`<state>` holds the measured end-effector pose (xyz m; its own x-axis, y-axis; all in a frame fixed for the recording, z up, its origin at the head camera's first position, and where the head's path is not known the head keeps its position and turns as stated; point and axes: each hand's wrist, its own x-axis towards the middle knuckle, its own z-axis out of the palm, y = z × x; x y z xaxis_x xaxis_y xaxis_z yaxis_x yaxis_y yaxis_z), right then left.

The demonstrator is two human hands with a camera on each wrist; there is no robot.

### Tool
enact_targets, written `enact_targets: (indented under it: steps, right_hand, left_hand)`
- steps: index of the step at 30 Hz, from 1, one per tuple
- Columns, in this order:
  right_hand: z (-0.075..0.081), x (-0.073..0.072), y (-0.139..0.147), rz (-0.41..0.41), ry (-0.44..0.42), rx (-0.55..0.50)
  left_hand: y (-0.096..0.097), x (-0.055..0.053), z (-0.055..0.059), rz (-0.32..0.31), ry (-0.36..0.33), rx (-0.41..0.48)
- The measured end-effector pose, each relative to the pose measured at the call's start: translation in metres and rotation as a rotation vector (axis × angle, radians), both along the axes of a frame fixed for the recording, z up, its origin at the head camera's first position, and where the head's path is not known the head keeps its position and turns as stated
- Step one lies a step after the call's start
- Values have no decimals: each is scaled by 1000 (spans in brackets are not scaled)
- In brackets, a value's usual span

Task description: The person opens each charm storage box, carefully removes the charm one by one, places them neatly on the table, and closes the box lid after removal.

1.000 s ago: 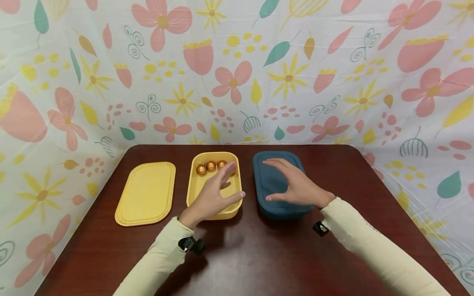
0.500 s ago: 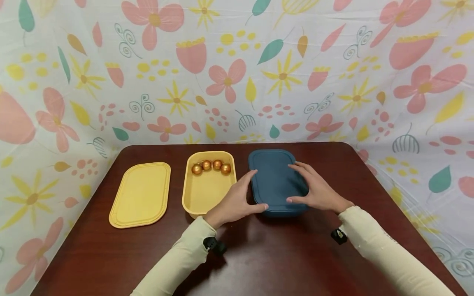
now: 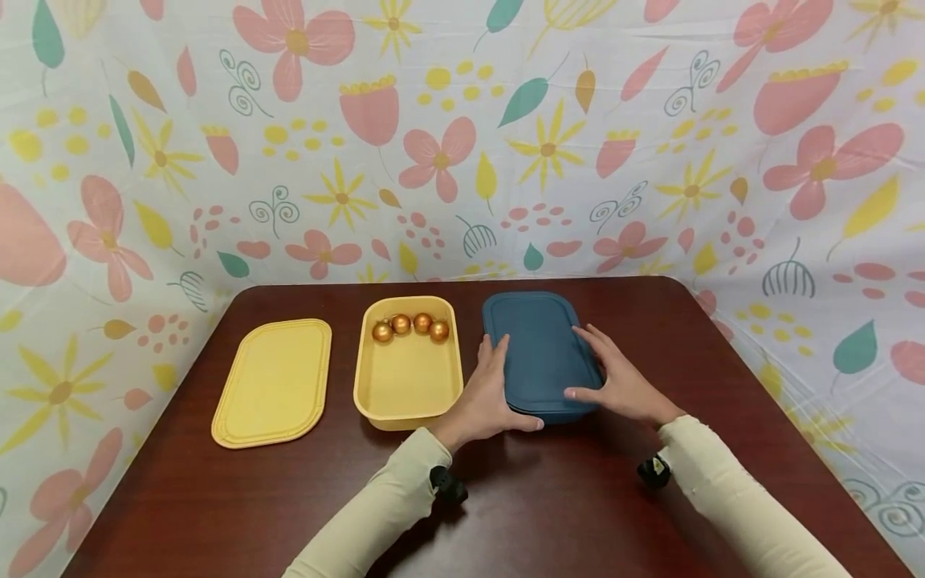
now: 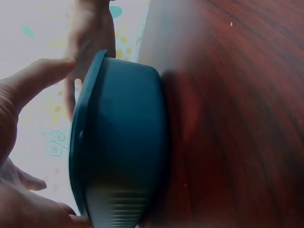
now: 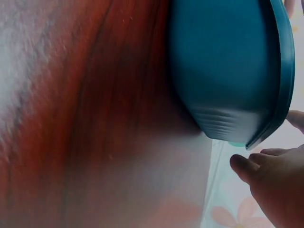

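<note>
A blue box (image 5: 218, 71) with a flat blue lid (image 3: 542, 345) on it stands on the table at centre right in the head view. My left hand (image 3: 480, 401) is at the lid's left side, fingers spread, thumb toward the front edge. In the left wrist view its fingertips (image 4: 78, 219) come right at the lid's rim. On the other side my right hand (image 3: 625, 385) has its fingertips along the lid's right edge and its thumb near the front right corner. A dark line shows under the lid at its front left.
Left of the blue box stands an uncovered yellow box (image 3: 408, 419) with several shiny copper-coloured balls (image 3: 421, 323) along its far end. A yellow lid (image 3: 275, 381) lies flat farther left on the dark wooden table (image 3: 520, 514). A flower-patterned cloth (image 3: 448, 217) hangs behind.
My left hand has moved right, from over the yellow box to the blue lid's left side. My right hand has moved from above the lid out to its right edge.
</note>
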<state>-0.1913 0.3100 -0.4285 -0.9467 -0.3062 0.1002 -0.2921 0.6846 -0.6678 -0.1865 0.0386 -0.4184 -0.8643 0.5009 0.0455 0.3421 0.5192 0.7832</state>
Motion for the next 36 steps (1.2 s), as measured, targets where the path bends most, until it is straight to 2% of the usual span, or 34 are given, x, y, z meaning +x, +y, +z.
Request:
enact_targets:
  steps: [11, 25, 36]
  right_hand:
    - [-15, 6, -1, 43, -27, -6]
    - [-14, 5, 4, 51, -25, -46]
    - [-14, 7, 4, 38, 8, -50]
  left_hand:
    - [7, 0, -13, 82, -74, 14]
    - [9, -6, -17, 112, -25, 44]
    - [3, -2, -21, 124, -48, 101]
